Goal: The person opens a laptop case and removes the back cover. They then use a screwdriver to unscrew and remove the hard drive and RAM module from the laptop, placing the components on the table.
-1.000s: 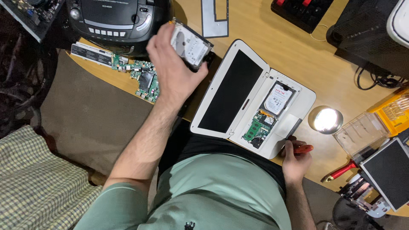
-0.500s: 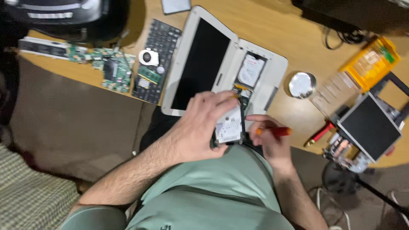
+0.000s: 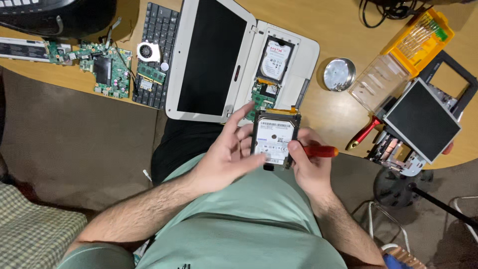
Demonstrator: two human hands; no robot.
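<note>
A wooden table [image 3: 318, 30] filled the top of the view, with a brown couch [image 3: 74, 139] at nine o'clock and a green shirt [image 3: 239, 224] at six. The biggest thing on the table was a white laptop [image 3: 234, 55], opened flat at twelve o'clock, its dark screen facing up and its base stripped so that one drive [image 3: 275, 60] sat in its bay above a bare circuit board. Left of the laptop lay a loose black keyboard [image 3: 157, 50], with a small fan on it, and farther toward ten o'clock a green board [image 3: 104, 69]. At two o'clock stood a yellow bit case [image 3: 418, 37] with a clear lid, and at three o'clock a dark panel [image 3: 422, 119] in a metal frame, a red-handled tool [image 3: 363, 133] just beside it. A round metal dish [image 3: 339, 74] sat between the laptop and the case. At the centre, over the lap, a second hard drive [image 3: 274, 139] was held label up. The left hand [image 3: 224, 154] lay open, fingers spread, its fingertips touching the drive's left edge. The right hand [image 3: 306, 162] was closed around a red screwdriver [image 3: 318, 151], its thumb pressing the drive's right edge.
</note>
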